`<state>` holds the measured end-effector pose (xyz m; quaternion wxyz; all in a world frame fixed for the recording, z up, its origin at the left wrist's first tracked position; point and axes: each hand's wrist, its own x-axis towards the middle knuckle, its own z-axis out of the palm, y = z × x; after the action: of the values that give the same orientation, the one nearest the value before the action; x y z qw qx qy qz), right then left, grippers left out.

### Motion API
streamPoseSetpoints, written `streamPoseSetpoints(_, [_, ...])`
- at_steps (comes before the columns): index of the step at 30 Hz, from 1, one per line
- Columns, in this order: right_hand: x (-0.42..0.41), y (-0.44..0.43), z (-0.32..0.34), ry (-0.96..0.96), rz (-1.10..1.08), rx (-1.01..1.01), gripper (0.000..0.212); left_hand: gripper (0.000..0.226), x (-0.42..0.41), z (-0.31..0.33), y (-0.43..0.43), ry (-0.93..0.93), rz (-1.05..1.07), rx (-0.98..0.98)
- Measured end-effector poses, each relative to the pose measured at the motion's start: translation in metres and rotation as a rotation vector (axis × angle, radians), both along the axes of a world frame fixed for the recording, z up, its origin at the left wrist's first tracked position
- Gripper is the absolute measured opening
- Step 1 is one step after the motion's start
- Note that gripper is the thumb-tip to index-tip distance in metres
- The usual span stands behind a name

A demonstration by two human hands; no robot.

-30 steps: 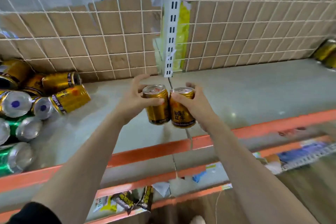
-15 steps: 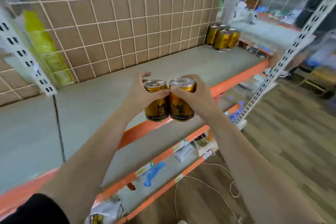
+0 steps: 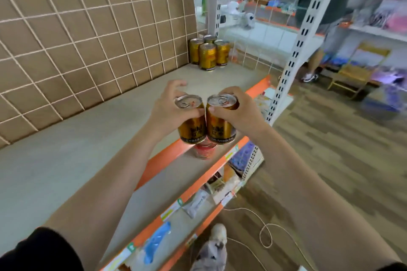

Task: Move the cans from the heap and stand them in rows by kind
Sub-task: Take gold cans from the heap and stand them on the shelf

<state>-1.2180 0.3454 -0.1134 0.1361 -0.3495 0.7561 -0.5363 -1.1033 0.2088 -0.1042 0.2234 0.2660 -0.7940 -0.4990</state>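
Gold cans (image 3: pixel 192 124), held touching at frame centre over the shelf (image 3: pixel 77 149) edge, one wrapped by the left grip (image 3: pixel 167 112), one by the right grip (image 3: pixel 239 114), are judged rigid, slick, best taken mid-wall.

Wears a black short fabric sleeve (image 3: pixel 44 248) on the left arm, a sliver of black sleeve (image 3: pixel 396 268) on the right. Leaves left hand (image 3: pixel 167 112) and right hand (image 3: pixel 240 114) bare. Has on a pale grey-cream shoe (image 3: pixel 211 251).
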Motion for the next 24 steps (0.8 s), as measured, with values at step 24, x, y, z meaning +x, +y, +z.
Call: streamPoseSetpoints(24, [-0.308, -0.124, 0.001, 0.058, 0.13, 0.253, 0.054, 0.054, -0.273, -0.01, -0.097, -0.249, 0.14, -0.314])
